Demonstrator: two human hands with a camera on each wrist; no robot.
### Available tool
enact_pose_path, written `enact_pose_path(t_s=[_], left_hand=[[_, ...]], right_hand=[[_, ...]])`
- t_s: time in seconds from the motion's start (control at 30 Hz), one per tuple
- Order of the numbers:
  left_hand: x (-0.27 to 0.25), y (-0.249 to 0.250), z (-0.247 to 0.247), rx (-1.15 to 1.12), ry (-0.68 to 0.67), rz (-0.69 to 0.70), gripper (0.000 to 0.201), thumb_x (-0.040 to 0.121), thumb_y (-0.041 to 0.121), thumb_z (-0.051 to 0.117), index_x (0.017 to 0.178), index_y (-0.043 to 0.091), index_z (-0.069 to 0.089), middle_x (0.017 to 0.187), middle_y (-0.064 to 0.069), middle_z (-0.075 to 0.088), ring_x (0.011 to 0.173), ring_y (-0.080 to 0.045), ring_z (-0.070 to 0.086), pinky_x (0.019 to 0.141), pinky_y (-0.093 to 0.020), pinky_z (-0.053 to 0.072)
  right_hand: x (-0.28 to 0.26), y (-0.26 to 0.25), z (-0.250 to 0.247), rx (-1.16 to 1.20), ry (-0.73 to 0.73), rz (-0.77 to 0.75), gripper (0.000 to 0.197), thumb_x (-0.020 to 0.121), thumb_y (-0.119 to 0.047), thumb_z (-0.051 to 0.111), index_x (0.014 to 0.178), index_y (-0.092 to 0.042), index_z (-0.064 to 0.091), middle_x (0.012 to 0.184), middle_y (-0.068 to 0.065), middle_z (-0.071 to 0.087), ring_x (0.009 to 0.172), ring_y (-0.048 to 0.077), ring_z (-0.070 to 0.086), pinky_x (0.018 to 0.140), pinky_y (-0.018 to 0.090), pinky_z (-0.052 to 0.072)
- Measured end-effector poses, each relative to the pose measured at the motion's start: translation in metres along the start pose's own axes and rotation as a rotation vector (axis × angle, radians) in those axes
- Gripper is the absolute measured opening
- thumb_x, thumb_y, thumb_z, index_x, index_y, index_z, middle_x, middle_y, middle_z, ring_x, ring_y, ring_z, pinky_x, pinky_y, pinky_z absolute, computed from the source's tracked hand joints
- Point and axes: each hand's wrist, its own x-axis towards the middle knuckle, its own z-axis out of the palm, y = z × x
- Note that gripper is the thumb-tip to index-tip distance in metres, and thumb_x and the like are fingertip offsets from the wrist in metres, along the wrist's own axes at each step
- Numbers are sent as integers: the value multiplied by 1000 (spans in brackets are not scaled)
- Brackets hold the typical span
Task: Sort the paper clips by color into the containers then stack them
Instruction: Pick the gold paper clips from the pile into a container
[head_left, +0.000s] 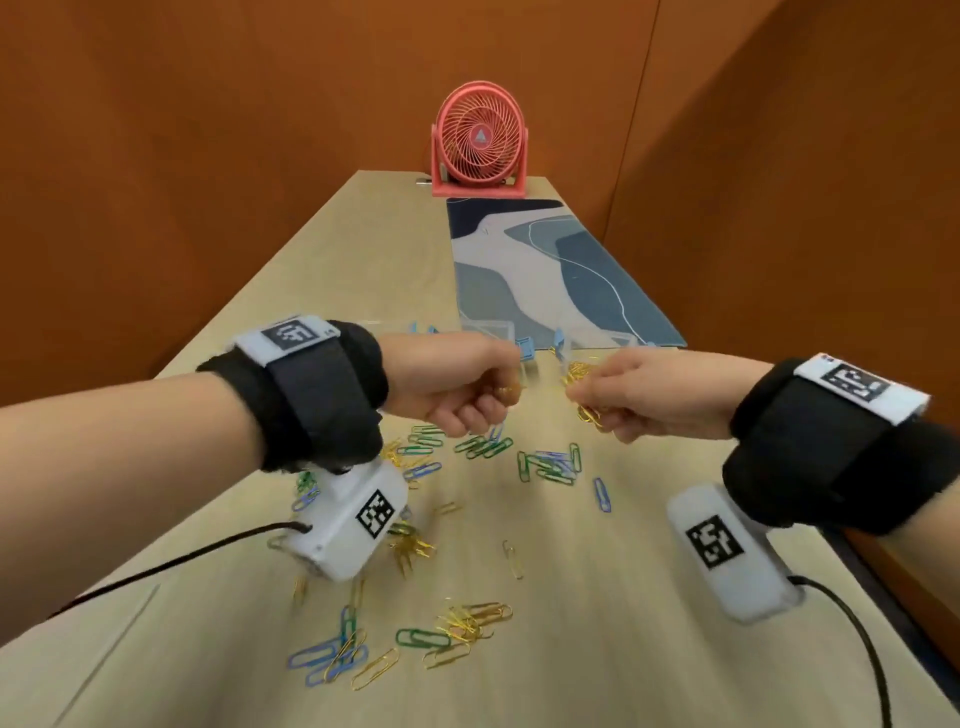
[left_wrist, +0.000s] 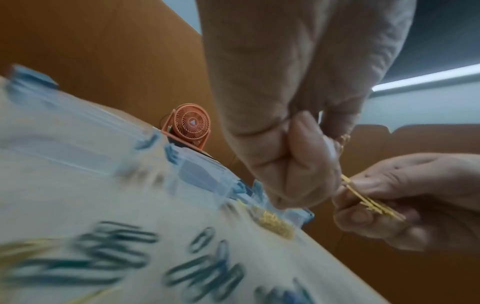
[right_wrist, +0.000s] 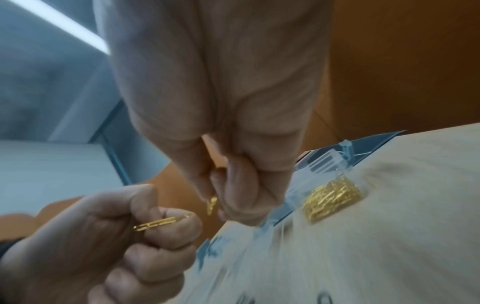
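Observation:
Both hands hover close together over the table in the head view. My left hand (head_left: 493, 397) is curled into a fist and pinches a few gold paper clips (head_left: 510, 392). My right hand (head_left: 597, 405) grips a small bunch of gold clips (head_left: 589, 413). Just behind the hands stands a clear container (head_left: 563, 345) holding a pile of gold clips (head_left: 577, 371); the right wrist view shows this pile (right_wrist: 332, 202) too. Two more clear containers (head_left: 491, 332) with blue latches stand to its left. Green, blue and gold clips (head_left: 550, 465) lie scattered on the table nearer to me.
A pink desk fan (head_left: 480, 140) stands at the table's far end, with a blue patterned mat (head_left: 550, 270) in front of it. Orange partition walls close in both sides. Cables run from the wrist cameras across the near table (head_left: 649, 649).

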Motion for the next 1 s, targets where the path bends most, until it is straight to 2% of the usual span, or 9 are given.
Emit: enact_pose_path(t_s=[0.13, 0.27, 0.4, 0.57, 0.7, 0.77, 0.83, 0.93, 1.0], left_hand=[[41, 45, 3, -83, 63, 1, 23, 81, 18, 25, 59, 20, 27, 50, 5, 25, 39, -8, 19, 31, -12, 12], [83, 78, 11, -45, 247, 14, 28, 86, 19, 31, 58, 19, 29, 52, 4, 26, 32, -8, 23, 32, -9, 17], [111, 96, 13, 8, 365, 15, 34, 92, 18, 35, 59, 15, 33, 42, 2, 35, 27, -9, 31, 34, -9, 28], [129, 103, 14, 217, 408, -13, 31, 97, 19, 41, 69, 9, 45, 62, -5, 44, 52, -14, 41, 57, -24, 43], [138, 101, 14, 294, 398, -40, 26, 96, 14, 44, 71, 10, 50, 69, -5, 50, 63, -16, 48, 85, -30, 50], [140, 100, 12, 337, 396, -17, 27, 95, 11, 45, 69, 9, 51, 69, -5, 51, 65, -17, 52, 77, -28, 51], [140, 100, 10, 351, 408, 15, 29, 96, 9, 43, 67, 7, 49, 69, -6, 51, 67, -19, 53, 76, -30, 51], [136, 100, 6, 267, 383, 17, 33, 98, 12, 39, 67, 4, 49, 68, -8, 52, 59, -17, 51, 62, -26, 51], [131, 100, 4, 280, 382, 3, 32, 99, 14, 39, 70, 4, 51, 71, -9, 54, 62, -18, 53, 66, -29, 52]], right_hand=[[21, 5, -31, 268, 146, 15, 18, 99, -14, 43, 83, -6, 50, 55, 0, 47, 37, 3, 36, 38, 10, 32], [50, 8, -51, 305, 335, 45, 15, 98, -8, 42, 85, -5, 48, 64, 5, 46, 48, 8, 34, 38, 13, 32], [77, 13, -61, 197, 439, 117, 30, 97, -7, 39, 69, -7, 46, 59, 5, 45, 49, 13, 38, 50, 20, 34], [96, 18, -65, -53, 476, 185, 19, 94, -9, 46, 79, -3, 57, 69, 9, 54, 67, 21, 51, 73, 30, 49], [99, 21, -70, -51, 423, 185, 13, 92, -10, 52, 95, -1, 61, 79, 11, 62, 68, 19, 58, 71, 25, 54], [98, 23, -72, -10, 401, 144, 17, 88, -7, 57, 103, 0, 63, 80, 10, 62, 64, 16, 59, 56, 15, 55], [95, 22, -73, 70, 384, 123, 28, 87, -2, 55, 113, 7, 59, 80, 11, 61, 61, 14, 56, 46, 15, 52], [91, 15, -73, 92, 387, 151, 30, 92, -4, 48, 119, 8, 54, 103, 22, 65, 72, 22, 60, 77, 31, 56], [85, 9, -74, 33, 388, 200, 29, 95, -9, 45, 118, 5, 55, 101, 18, 66, 86, 24, 65, 94, 37, 52]])
